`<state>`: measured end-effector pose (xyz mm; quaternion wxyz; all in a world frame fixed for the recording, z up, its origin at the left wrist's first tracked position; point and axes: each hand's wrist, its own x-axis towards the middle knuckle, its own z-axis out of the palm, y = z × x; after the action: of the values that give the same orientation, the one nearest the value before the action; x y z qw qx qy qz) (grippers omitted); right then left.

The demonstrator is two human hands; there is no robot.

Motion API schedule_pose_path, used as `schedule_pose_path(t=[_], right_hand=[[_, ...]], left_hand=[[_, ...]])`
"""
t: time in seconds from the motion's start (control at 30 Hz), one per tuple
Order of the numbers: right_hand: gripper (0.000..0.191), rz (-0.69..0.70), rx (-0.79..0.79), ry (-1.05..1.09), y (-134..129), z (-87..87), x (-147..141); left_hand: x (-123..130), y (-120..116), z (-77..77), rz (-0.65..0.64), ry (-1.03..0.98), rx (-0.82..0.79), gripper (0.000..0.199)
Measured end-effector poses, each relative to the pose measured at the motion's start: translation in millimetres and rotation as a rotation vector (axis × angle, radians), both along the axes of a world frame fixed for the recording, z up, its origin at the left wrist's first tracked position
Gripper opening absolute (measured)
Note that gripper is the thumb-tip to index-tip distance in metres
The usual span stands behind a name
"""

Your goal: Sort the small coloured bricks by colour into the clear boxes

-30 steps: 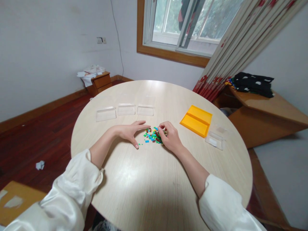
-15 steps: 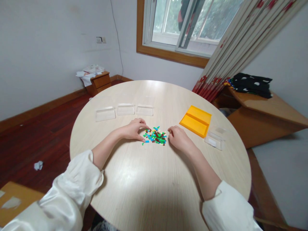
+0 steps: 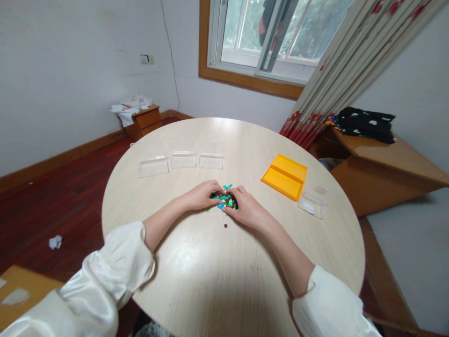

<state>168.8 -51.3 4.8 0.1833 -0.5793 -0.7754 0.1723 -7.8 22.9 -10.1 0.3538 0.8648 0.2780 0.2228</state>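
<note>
A small heap of tiny toy building bricks in green, blue, brown and pale colours lies mid-table. Around its left side curves my left hand, thumb and fingers apart. My right hand cups the right side in the same way, with its thumb and fingers spread against the bricks. Both hands touch the heap, and their fingers cover parts of it. One brown brick sits alone just in front of the heap.
Three clear plastic boxes stand in a row at the back left of the round table. To the right lie an open yellow case and another clear box. A cardboard box stands beyond the table's right edge.
My right hand has moved left and opened from a closed pose onto the heap. My left hand has shifted right. The heap is narrower, and a brown brick now lies in front of it.
</note>
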Motion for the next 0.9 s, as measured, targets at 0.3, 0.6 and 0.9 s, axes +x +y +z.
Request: schedule_pose_path(t=[0.3, 0.6, 0.9], right_hand=[[0.018, -0.039, 0.035, 0.029, 5, -0.5, -3], [0.012, -0.028, 0.128, 0.076, 8, -1.3, 3], [0.021, -0.056, 0.168, 0.214, 6, 9.0, 7]], left_hand=[[5, -2, -3.8, 0.024, 0.086, 0.153, 0.013], [4, -3, -1.7, 0.093, -0.012, 0.054, 0.014], [-2, 0, 6.6, 0.157, -0.085, -0.035, 0.014]])
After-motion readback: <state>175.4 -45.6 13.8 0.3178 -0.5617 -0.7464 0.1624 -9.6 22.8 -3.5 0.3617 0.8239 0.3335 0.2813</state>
